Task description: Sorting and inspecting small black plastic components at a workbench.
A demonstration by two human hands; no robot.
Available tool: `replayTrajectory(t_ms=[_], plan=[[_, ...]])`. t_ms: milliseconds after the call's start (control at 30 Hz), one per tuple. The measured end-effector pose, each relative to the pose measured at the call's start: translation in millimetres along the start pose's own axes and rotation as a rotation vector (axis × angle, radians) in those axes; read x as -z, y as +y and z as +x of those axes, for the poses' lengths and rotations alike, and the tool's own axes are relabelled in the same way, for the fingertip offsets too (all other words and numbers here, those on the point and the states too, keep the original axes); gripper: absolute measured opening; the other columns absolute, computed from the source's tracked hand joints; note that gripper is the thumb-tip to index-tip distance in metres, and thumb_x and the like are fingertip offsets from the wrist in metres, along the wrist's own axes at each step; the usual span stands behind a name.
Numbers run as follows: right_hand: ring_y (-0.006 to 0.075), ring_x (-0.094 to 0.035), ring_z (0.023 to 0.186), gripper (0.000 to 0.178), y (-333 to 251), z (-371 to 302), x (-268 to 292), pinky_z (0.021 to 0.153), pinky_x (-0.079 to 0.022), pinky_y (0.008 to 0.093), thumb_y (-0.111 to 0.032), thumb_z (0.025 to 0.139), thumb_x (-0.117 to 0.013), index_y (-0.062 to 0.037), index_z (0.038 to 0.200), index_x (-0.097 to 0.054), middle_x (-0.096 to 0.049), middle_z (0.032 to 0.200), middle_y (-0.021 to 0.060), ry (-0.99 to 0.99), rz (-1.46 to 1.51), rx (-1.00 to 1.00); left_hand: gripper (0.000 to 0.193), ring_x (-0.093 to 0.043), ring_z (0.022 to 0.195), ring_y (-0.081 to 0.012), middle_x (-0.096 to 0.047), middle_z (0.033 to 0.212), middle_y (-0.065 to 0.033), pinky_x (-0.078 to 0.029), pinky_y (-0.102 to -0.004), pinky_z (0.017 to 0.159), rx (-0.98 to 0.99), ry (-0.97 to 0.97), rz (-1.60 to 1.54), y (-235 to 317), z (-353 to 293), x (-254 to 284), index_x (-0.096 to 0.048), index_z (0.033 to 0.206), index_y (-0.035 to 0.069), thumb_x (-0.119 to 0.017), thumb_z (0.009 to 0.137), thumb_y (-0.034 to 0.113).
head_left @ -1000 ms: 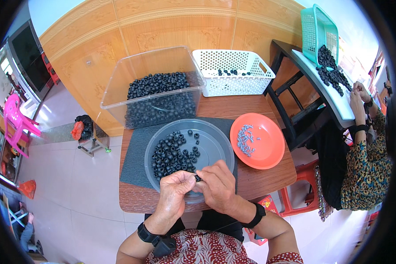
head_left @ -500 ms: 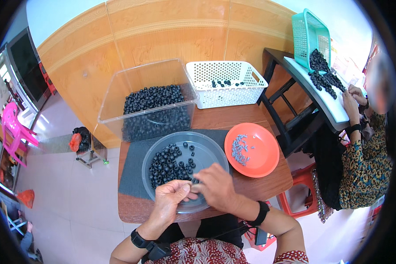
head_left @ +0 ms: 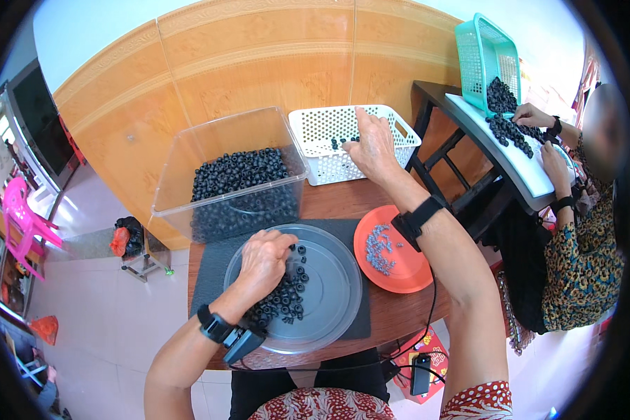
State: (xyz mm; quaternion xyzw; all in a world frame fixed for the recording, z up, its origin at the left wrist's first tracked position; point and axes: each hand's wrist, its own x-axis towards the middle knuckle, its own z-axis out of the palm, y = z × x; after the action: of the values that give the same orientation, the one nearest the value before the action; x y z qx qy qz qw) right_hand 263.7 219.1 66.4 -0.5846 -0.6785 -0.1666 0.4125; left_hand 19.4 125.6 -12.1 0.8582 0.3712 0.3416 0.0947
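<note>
My left hand (head_left: 264, 257) is over the left part of a round grey tray (head_left: 332, 308), its fingers curled and pinched at the edge of a heap of small black ring-shaped pieces (head_left: 285, 297). Whatever those fingertips hold is hidden. My right hand (head_left: 375, 148) reaches across to a white perforated basket (head_left: 322, 168); its fingers stretch over the front rim and look apart, with nothing seen in them. A few black pieces (head_left: 337, 143) lie inside the basket. Beside the tray, partly under my right forearm, an orange-red plate (head_left: 406, 278) bears tiny silvery-grey parts (head_left: 378, 252).
A clear plastic bin (head_left: 171, 210) of black pieces stands behind the tray on the wooden table (head_left: 336, 203). At the right, another person's hands (head_left: 554, 168) work on a white board (head_left: 500, 157) by a tipped green basket (head_left: 472, 70). A cable (head_left: 427, 329) hangs beside the table.
My hands were together over the tray and have parted. The right one went forward to the white basket; the left moved back over the black pieces. The other person's one hand moved toward their pile.
</note>
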Motion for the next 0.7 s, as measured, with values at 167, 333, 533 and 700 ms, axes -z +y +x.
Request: replayTrajectory(t_ms=[167, 333, 533, 700], plan=[[0.0365, -0.054, 0.082, 0.023, 1, -57, 15, 0.074, -0.044, 0.0442, -0.003, 0.066, -0.066, 0.0034, 0.087, -0.060, -0.060, 0.083, 0.0206, -0.080, 0.110, 0.199, 0.020, -0.055, 0.073, -0.0284, -0.060, 0.074, -0.0103, -0.045, -0.0390, 0.070, -0.153, -0.105, 0.127, -22, 9, -27, -0.067, 0.084, 0.004, -0.059, 0.067, -0.003], [0.0307, -0.059, 0.078, 0.011, 28, -116, 70, 0.071, -0.047, 0.0396, -0.005, 0.071, -0.066, 0.0000, 0.080, -0.065, -0.063, 0.075, 0.0148, -0.338, 0.154, 0.065, 0.012, -0.053, 0.076, -0.0279, -0.055, 0.072, -0.0099, -0.044, -0.0378, 0.073, -0.302, -0.234, 0.279, -18, 16, -38, -0.062, 0.073, 0.003, -0.059, 0.062, -0.002], [0.0333, -0.061, 0.079, 0.017, 65, -163, 97, 0.072, -0.048, 0.0422, -0.002, 0.068, -0.064, -0.0025, 0.084, -0.068, -0.065, 0.078, 0.0172, -0.522, 0.241, -0.222, 0.010, -0.054, 0.079, -0.0330, -0.053, 0.074, -0.0155, -0.044, -0.0420, 0.071, -0.274, -0.241, 0.284, -16, 11, -42, -0.056, 0.070, 0.000, -0.058, 0.061, -0.004], [0.0339, -0.060, 0.081, 0.022, 78, -181, 79, 0.072, -0.047, 0.0429, -0.004, 0.065, -0.068, -0.0044, 0.086, -0.068, -0.064, 0.079, 0.0168, -0.504, 0.054, -0.106, 0.010, -0.054, 0.077, -0.0329, -0.052, 0.074, -0.0147, -0.044, -0.0417, 0.069, -0.220, -0.185, 0.281, -9, 7, -32, -0.058, 0.074, 0.001, -0.062, 0.065, -0.001]])
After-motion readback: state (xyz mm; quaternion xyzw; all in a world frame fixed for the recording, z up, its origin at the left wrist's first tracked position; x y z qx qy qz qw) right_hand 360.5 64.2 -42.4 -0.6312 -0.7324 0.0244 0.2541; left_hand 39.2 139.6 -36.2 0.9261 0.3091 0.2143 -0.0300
